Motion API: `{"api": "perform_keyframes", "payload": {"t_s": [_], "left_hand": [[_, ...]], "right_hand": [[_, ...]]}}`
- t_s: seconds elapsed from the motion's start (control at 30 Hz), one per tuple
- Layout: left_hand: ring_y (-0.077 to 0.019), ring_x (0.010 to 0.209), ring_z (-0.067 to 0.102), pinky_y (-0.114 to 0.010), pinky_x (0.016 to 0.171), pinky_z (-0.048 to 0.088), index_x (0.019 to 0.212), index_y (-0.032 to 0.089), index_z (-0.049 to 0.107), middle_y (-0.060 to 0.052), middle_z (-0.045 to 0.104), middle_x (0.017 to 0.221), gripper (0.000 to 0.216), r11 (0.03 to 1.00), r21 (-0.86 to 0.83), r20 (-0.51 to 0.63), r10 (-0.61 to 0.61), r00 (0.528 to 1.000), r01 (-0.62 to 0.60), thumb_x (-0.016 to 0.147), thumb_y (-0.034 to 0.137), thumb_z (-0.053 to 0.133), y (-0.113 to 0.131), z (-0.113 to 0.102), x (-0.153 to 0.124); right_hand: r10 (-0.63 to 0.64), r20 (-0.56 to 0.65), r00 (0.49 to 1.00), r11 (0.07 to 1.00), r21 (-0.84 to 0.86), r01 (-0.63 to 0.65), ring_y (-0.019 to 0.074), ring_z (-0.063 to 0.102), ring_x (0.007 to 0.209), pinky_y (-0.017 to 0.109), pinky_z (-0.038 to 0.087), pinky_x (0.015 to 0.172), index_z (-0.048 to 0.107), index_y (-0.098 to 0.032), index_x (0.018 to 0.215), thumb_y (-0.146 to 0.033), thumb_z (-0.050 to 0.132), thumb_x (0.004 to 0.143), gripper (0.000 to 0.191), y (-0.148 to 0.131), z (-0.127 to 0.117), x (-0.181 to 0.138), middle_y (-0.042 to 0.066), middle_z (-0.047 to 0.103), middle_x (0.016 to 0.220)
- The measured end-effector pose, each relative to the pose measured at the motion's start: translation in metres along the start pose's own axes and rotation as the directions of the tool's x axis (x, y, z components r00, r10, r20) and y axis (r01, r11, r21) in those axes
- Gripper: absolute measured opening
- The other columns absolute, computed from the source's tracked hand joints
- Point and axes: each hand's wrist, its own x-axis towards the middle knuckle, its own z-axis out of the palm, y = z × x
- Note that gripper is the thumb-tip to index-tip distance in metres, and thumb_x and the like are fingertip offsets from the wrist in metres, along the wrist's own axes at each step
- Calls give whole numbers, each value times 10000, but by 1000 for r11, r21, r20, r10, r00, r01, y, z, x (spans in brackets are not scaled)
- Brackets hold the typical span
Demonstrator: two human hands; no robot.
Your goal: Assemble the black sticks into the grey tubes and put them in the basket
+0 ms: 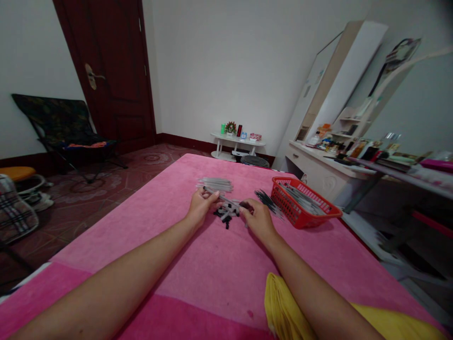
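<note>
My left hand (200,205) is closed in a pinch on a clear pen tube (220,196) that slants toward my right hand. My right hand (257,218) is closed, its fingertips on the tube's other end with a small dark part I cannot make out. Between the hands lies a small heap of black pen caps (225,215). Beyond my left hand rests a stack of clear pen tubes (215,183). To the right of my right hand lie several thin black refills (266,199). All of it sits on a pink blanket (198,269).
A red plastic basket (300,218) holding finished pens stands at the right. Further right is a white dressing table (318,170) with bottles. A folding chair (63,132) and a dark door (113,71) are at the left, a small white stand (238,141) by the far wall.
</note>
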Motion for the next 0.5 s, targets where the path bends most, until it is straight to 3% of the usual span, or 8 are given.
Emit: {"api": "perform_keyframes", "payload": {"t_s": [0.23,0.5], "left_hand": [[-129,721,656,-272,711,568,858,144,565,-16,658,794,410,995,-100,-5,-16,1000,15,573,287,822,-2,5,-1],[-153,768,667,-296,739,563,826,151,522,-35,677,813,419,994,-101,44,-31,999,36,562,270,825,-4,4,-3]], "right_hand": [[-34,-46,998,999,-33,32,170,566,719,265,405,663,660,-168,812,-241,541,798,140,-6,-5,-1,57,667,801],[-48,-54,997,998,-36,46,177,564,736,269,396,678,657,-174,745,-223,509,797,164,-15,-12,-3,57,655,778]]}}
